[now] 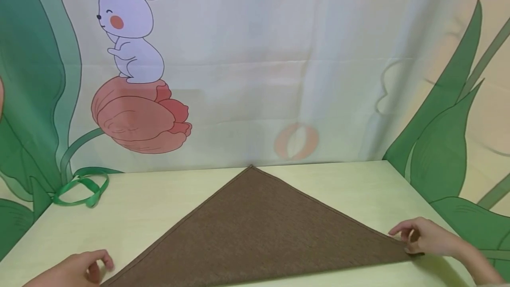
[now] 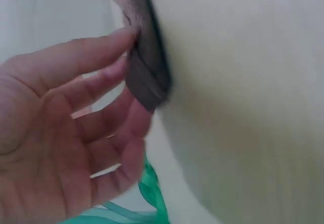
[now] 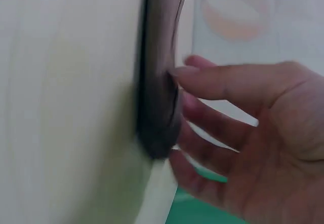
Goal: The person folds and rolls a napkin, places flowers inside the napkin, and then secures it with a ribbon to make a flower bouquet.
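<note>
A brown cloth [image 1: 259,229], folded into a triangle with a stitched hem, lies across the table with its peak at the back edge. Near its left corner is my left hand [image 1: 75,269]; the left wrist view shows that hand's thumb and fingers pinching the cloth's corner [image 2: 147,77]. At the opposite end, my right hand [image 1: 432,238] pinches the right corner [image 3: 159,107] between thumb and fingers, with the tip poking out past them. That corner looks slightly lifted and casts a shadow on the table.
On the pale table [image 1: 151,198], a looped green ribbon [image 1: 85,189] lies at the back left corner. Behind stands a printed backdrop [image 1: 239,79] with a rabbit on a tulip and large green leaves, close to the table's rear edge.
</note>
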{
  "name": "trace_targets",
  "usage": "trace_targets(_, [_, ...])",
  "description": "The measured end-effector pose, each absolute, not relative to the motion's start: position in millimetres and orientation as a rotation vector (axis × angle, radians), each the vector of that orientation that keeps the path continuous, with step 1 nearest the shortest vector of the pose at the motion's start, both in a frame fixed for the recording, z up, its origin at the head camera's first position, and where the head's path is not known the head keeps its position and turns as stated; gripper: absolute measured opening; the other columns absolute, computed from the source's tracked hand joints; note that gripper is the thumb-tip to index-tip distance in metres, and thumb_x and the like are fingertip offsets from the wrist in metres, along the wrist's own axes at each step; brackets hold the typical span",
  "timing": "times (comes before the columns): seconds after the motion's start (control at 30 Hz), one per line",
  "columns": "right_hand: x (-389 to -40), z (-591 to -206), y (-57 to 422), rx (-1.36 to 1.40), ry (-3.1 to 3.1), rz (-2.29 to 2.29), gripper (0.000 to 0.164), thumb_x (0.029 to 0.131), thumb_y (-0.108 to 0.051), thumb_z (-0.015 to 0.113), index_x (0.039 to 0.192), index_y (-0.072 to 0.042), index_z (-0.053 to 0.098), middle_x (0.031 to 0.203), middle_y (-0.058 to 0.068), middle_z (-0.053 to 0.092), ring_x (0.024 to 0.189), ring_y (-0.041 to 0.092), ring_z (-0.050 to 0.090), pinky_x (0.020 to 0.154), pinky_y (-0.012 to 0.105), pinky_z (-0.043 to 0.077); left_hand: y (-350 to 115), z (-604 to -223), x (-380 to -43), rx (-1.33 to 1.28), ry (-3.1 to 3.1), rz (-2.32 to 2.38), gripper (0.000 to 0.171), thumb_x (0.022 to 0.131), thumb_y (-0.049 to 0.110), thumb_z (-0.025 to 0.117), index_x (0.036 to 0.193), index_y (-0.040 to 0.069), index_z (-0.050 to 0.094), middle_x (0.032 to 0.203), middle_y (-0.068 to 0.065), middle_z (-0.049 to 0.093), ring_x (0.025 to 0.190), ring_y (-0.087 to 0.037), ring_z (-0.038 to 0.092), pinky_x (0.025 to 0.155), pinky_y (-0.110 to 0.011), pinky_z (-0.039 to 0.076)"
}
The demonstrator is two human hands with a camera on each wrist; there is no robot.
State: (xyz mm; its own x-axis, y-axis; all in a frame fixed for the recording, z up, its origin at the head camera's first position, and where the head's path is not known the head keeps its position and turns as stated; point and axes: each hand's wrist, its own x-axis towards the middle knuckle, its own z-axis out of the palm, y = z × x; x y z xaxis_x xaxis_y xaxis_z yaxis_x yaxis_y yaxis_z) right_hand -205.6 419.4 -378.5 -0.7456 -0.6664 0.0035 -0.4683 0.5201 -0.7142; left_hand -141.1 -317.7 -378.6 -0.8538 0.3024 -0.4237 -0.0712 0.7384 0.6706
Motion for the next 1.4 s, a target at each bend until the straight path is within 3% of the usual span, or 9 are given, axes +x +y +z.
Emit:
trace_targets(0.17, [-204,-370,372,-1.075,2.613,-1.027,0.026,0.078,0.001,0.067,0.103,0.002,0.061,0.080,0.004,0.060,0.072,0.003,0.056,0.058,0.023,0.045,-292,-367,-147,0.443,2.498,1.077,0.029,0.082,0.016,0.066,0.104,0.002,0.052,0.077,-0.002,0.051,0.068,-0.009,0.051,0.057,-0.026,0.041])
trace_targets(0.37, [-205,-369,297,-1.030,2.360,-1.142,0.028,0.084,-0.016,0.065,0.104,0.002,0.062,0.089,0.007,0.064,0.081,0.006,0.057,0.068,0.025,0.049,-239,-371,-158,0.749,2.391,1.269,0.026,0.083,0.016,0.066,0.102,0.002,0.055,0.077,0.004,0.053,0.067,-0.003,0.051,0.057,-0.023,0.043])
trace_targets(0.9, [-206,-376,161,-1.245,2.084,-1.012,0.019,0.084,-0.010,0.064,0.100,-0.001,0.066,0.079,-0.001,0.063,0.066,-0.004,0.052,0.058,0.018,0.048,-131,-376,-172,0.854,2.259,1.060,0.019,0.078,0.008,0.069,0.095,0.009,0.061,0.071,0.008,0.055,0.061,-0.002,0.049,0.058,-0.019,0.042])
trace_targets(1.13, [-202,-380,129,-1.311,2.159,-0.849,0.014,0.080,-0.005,0.066,0.094,-0.003,0.068,0.071,-0.008,0.059,0.056,-0.009,0.045,0.051,0.012,0.042,-97,-374,-174,0.906,2.293,0.923,0.018,0.076,0.004,0.070,0.091,0.009,0.063,0.066,0.010,0.054,0.058,0.001,0.048,0.056,-0.018,0.042])
trace_targets(1.4, [-199,-378,135,-1.285,2.218,-0.828,0.010,0.077,-0.003,0.069,0.087,-0.003,0.069,0.067,-0.009,0.056,0.055,-0.008,0.043,0.050,0.012,0.041,-94,-374,-173,0.877,2.331,0.854,0.020,0.075,0.003,0.071,0.091,0.012,0.062,0.064,0.009,0.053,0.056,-0.001,0.047,0.054,-0.019,0.041])
